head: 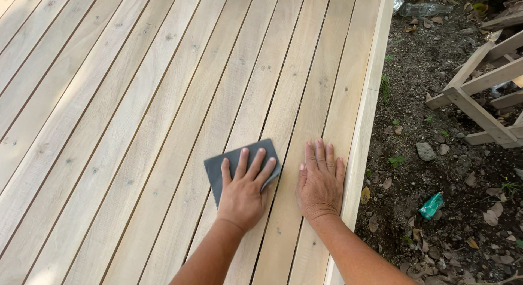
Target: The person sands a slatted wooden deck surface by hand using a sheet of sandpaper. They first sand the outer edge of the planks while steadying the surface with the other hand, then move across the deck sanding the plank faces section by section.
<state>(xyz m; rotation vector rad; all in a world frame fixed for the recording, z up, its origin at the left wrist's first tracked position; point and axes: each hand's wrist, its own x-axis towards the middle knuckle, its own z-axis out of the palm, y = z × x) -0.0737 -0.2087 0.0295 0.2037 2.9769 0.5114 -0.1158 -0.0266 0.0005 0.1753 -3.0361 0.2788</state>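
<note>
Low centre of frame, the left hand [243,188] presses spread fingers flat on a thin grey sandpaper sheet [235,164], probably limp and light; the right hand [319,181] lies open on pale wooden slats [136,100].

Pale wooden slats [136,116] run in parallel from seven o'clock up toward one o'clock, with narrow dark gaps between them and small nail heads dotted along. Soft daylight falls evenly, brighter at nine o'clock. At three o'clock lies bare dark soil [436,100] strewn with dry leaves, a grey stone [425,151] and a green scrap [431,205]. A rough timber frame [485,94] stands at two o'clock, a clear plastic bottle [422,9] at one o'clock.
</note>
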